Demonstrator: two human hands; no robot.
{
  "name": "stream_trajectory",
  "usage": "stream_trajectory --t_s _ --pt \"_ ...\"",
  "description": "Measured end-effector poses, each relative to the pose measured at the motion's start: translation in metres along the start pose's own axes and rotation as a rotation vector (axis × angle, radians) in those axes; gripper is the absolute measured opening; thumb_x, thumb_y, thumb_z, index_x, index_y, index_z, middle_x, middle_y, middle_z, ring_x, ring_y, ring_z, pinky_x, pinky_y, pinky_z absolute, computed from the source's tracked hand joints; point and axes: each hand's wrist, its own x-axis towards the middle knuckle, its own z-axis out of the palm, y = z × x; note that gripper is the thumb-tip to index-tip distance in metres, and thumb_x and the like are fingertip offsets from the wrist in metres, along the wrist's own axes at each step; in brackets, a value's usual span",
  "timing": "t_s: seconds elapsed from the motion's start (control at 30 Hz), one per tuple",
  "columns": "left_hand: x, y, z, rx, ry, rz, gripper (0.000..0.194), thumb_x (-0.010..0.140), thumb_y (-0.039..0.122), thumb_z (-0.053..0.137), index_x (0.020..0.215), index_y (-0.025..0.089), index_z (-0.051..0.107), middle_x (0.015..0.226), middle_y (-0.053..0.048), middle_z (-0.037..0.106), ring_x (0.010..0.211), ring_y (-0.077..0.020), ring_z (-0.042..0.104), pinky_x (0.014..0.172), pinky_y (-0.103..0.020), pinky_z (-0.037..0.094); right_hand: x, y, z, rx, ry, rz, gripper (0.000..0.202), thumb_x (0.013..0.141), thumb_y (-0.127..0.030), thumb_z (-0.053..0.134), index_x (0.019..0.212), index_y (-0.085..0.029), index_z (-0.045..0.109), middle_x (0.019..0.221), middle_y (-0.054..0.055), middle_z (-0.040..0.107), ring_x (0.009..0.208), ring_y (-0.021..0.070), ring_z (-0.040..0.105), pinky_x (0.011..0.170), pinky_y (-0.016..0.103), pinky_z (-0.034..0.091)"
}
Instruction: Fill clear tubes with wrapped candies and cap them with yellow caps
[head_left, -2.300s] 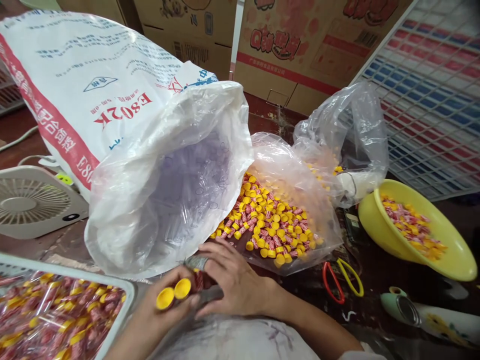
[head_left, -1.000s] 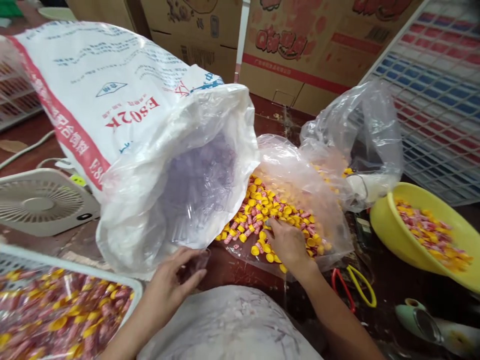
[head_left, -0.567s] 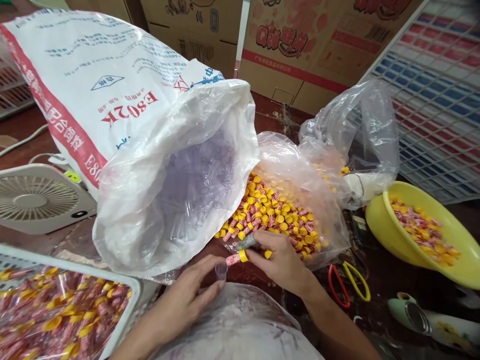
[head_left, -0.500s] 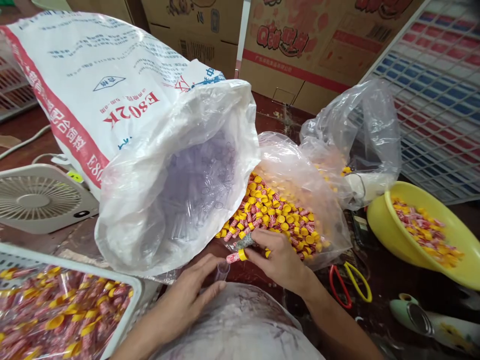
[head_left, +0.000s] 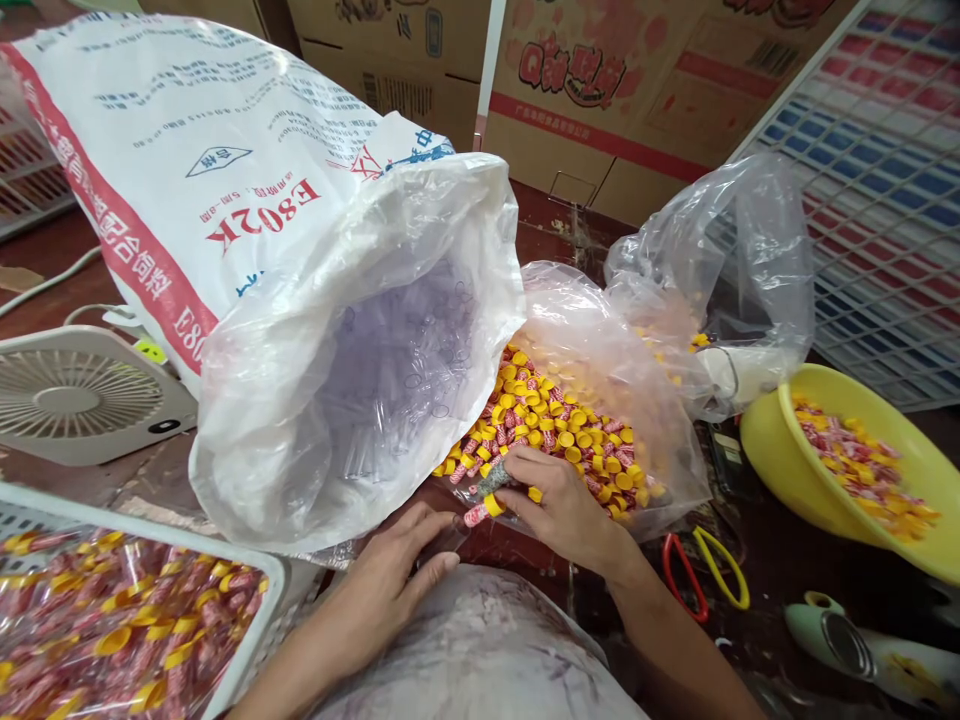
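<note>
My right hand (head_left: 562,500) pinches a small red-and-white piece with a yellow cap (head_left: 486,509), its red end pointing left; grey wrapping covers a fingertip. Close on its left, my left hand (head_left: 401,560) is closed around a clear tube (head_left: 448,541), which is faint and partly hidden by the fingers. Behind my right hand, many yellow-capped pieces (head_left: 574,440) spill from a clear plastic bag (head_left: 600,340). A large white sack (head_left: 262,400) lies open beyond my left hand, with clear tubes (head_left: 397,370) inside.
A white basket (head_left: 276,575) of filled tubes stands at the lower left, below a small fan (head_left: 82,395). To the right are a yellow bowl (head_left: 765,450) of capped pieces, red-and-yellow-handled scissors (head_left: 721,568) and a green flowered object (head_left: 847,640). Cardboard boxes (head_left: 600,120) stand behind.
The capped piece in my right hand has shifted slightly right and tilts more downward. The tube at my left hand lies flatter, pointing less upright. The whole view has shifted slightly.
</note>
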Motion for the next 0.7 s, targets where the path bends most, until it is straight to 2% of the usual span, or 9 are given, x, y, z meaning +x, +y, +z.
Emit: stream_trajectory --t_s 0.1,0.2,0.33,0.37,0.4,0.47,0.53,0.6,0.7 --pt "0.005 0.006 0.0 -0.04 -0.031 -0.011 0.037 0.097 0.043 0.052 0.129 0.027 0.064 0.112 -0.007 0.068 0.104 -0.0238 0.063 0.094 -0.036 0.05 0.001 0.0 0.005 0.015 -0.012 -0.004 0.027 0.092 -0.009 0.061 0.071 -0.02 0.048 0.078 -0.002 0.053 0.075 0.0137 0.051 0.067 0.024 0.037" --pt "0.011 0.014 0.001 -0.135 -0.04 -0.04 0.03 0.096 0.044 0.054 0.112 0.023 0.069 0.102 -0.005 0.068 0.098 -0.0222 0.062 0.09 -0.033 0.049 0.002 -0.003 0.015 0.038 0.007 -0.018 0.025 0.094 -0.012 0.058 0.072 -0.02 0.051 0.076 -0.002 0.056 0.073 0.0136 0.054 0.068 0.024 0.04" --pt "0.017 0.017 0.007 -0.451 -0.041 -0.113 0.03 0.092 0.046 0.059 0.103 0.02 0.069 0.094 -0.003 0.069 0.092 -0.0215 0.061 0.087 -0.032 0.049 -0.006 -0.007 0.026 0.035 0.008 -0.051 0.02 0.102 -0.027 0.051 0.084 -0.02 0.06 0.085 0.002 0.065 0.083 0.0167 0.062 0.077 0.028 0.049" --pt "0.018 0.016 0.009 -0.558 -0.042 -0.131 0.032 0.091 0.047 0.061 0.105 0.019 0.069 0.092 -0.003 0.069 0.091 -0.0214 0.061 0.086 -0.032 0.049 -0.009 -0.007 0.03 0.028 -0.013 -0.08 0.016 0.099 -0.034 0.057 0.093 -0.02 0.062 0.095 0.005 0.067 0.092 0.0191 0.064 0.083 0.031 0.051" --pt "0.019 0.015 0.012 -0.663 -0.038 -0.152 0.034 0.09 0.047 0.062 0.106 0.018 0.07 0.09 -0.002 0.069 0.089 -0.0212 0.061 0.086 -0.032 0.049 -0.012 -0.007 0.034 0.001 -0.023 -0.111 0.025 0.094 -0.042 0.064 0.102 -0.019 0.062 0.107 0.009 0.067 0.102 0.0227 0.063 0.09 0.035 0.052" --pt "0.022 0.013 0.017 -0.847 -0.004 -0.194 0.036 0.088 0.047 0.066 0.107 0.017 0.07 0.088 -0.002 0.069 0.087 -0.0203 0.061 0.086 -0.033 0.049 -0.017 -0.004 0.046 -0.11 0.024 -0.147 0.057 0.078 -0.051 0.079 0.116 -0.016 0.057 0.122 0.016 0.063 0.116 0.0309 0.059 0.099 0.044 0.05" --pt "0.025 0.012 0.024 -0.972 0.015 -0.235 0.035 0.085 0.046 0.07 0.103 0.016 0.071 0.088 -0.002 0.067 0.083 -0.0178 0.059 0.081 -0.03 0.048 -0.021 -0.001 0.062 -0.219 0.112 -0.13 0.066 0.068 -0.049 0.085 0.117 -0.015 0.055 0.12 0.018 0.061 0.113 0.0345 0.058 0.098 0.05 0.05" --pt "0.028 0.013 0.03 -1.035 0.001 -0.274 0.033 0.081 0.044 0.075 0.096 0.015 0.071 0.084 -0.001 0.065 0.076 -0.0148 0.056 0.073 -0.026 0.046 -0.023 0.002 0.074 -0.265 0.171 -0.082 0.06 0.067 -0.045 0.085 0.11 -0.016 0.055 0.11 0.015 0.062 0.103 0.0331 0.06 0.09 0.05 0.052" --pt "0.028 0.014 0.036 -1.092 -0.063 -0.334 0.032 0.075 0.04 0.078 0.089 0.014 0.067 0.079 -0.001 0.062 0.07 -0.013 0.054 0.068 -0.024 0.043 -0.023 0.002 0.076 -0.275 0.135 -0.067 0.061 0.064 -0.05 0.086 0.105 -0.017 0.055 0.106 0.012 0.062 0.099 0.0313 0.059 0.088 0.049 0.053"
